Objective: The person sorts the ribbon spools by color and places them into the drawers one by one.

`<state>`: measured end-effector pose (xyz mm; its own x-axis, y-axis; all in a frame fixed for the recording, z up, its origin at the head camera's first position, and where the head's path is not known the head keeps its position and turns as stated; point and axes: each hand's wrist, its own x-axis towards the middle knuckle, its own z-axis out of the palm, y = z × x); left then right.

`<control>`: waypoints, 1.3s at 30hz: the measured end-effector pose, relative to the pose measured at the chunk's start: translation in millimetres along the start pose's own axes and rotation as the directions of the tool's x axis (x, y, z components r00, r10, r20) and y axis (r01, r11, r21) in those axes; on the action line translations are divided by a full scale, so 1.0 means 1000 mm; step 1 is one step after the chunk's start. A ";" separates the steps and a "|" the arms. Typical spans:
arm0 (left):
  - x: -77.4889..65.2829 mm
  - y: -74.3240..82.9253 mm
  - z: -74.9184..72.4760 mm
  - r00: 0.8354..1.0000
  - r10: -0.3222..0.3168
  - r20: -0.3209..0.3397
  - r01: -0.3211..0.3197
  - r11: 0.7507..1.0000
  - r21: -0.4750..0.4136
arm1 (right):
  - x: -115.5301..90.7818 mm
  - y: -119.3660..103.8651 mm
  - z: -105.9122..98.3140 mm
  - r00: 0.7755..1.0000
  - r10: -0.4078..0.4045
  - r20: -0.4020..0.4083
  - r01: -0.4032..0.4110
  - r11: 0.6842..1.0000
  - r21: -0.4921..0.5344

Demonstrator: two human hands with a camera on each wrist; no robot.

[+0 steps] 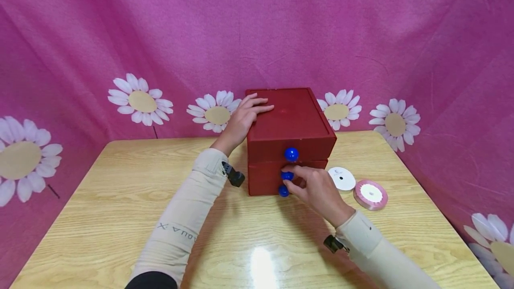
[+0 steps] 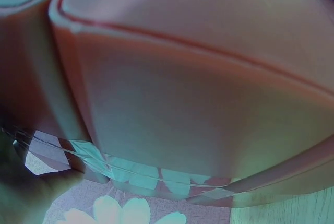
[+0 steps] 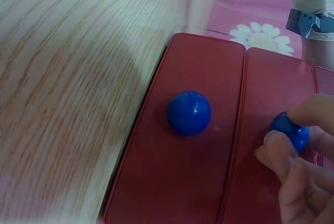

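A red drawer box (image 1: 289, 117) with three blue ball knobs down its front stands at the table's middle. My left hand (image 1: 245, 119) rests on its top left edge, fingers extended over the top; in the left wrist view the thumb lies low against the side. My right hand (image 1: 317, 186) pinches the middle blue knob (image 3: 290, 130) between thumb and fingers. Above that hand is the top knob (image 1: 291, 154). The bottom knob (image 3: 188, 113) sits untouched on the lowest drawer front (image 3: 182, 182).
On the right of the box lie a white spool (image 1: 341, 178) and a pink ribbon roll (image 1: 370, 195), side by side. A pink cloth (image 1: 249, 26) with daisies hangs behind and around the wooden table (image 1: 132, 182).
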<state>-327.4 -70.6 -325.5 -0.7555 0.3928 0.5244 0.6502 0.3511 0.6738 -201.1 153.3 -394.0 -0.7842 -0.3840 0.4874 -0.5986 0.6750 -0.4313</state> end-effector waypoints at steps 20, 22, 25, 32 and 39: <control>0.001 -0.001 0.002 1.000 -0.002 0.005 0.002 1.000 0.009 | -0.003 -0.001 0.004 0.996 -0.042 -0.082 0.039 0.998 -0.041; 0.000 0.000 0.001 1.000 -0.005 0.005 0.005 1.000 0.007 | -0.004 -0.002 0.003 0.995 -0.046 -0.083 0.043 0.998 -0.041; 0.000 -0.001 0.000 1.000 0.000 0.001 0.000 1.000 0.012 | -0.005 -0.003 0.002 0.995 -0.048 -0.087 0.045 0.998 -0.036; 0.000 -0.002 0.000 1.000 0.002 0.002 -0.002 1.000 0.017 | -0.008 -0.004 0.002 0.996 -0.037 -0.080 0.034 0.999 -0.039; 0.000 -0.002 0.001 1.000 0.006 -0.008 -0.006 1.000 0.016 | -0.010 -0.005 0.001 0.996 -0.041 -0.079 0.038 0.999 -0.038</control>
<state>-328.7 -70.3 -326.8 -0.7524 0.3883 0.5322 0.6556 0.3626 0.6623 -190.8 153.2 -397.6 -0.7438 -0.3605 0.5629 -0.6214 0.6832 -0.3835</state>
